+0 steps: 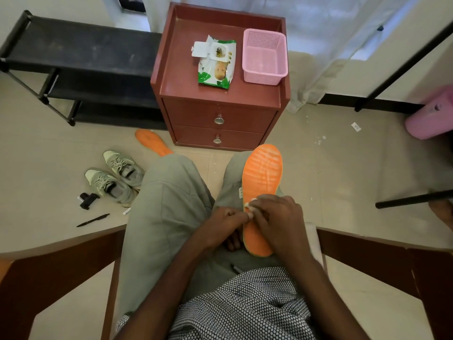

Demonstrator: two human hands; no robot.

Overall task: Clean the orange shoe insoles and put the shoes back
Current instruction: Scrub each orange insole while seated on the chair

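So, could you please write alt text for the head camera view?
A seated person's right hand and left hand hold a small white wipe against an orange foam insole lying on the lap. A second orange insole and grey lace-up sneakers lie on the floor beside a red-brown nightstand.

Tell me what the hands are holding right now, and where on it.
Both hands, left hand and right hand, pinch a small white wipe against the orange insole, near its middle, on the lap.

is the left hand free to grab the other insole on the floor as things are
Probably not yet: the left hand is busy pinching the wipe at the lap insole, and the floor insole lies beyond the left knee by the cabinet.
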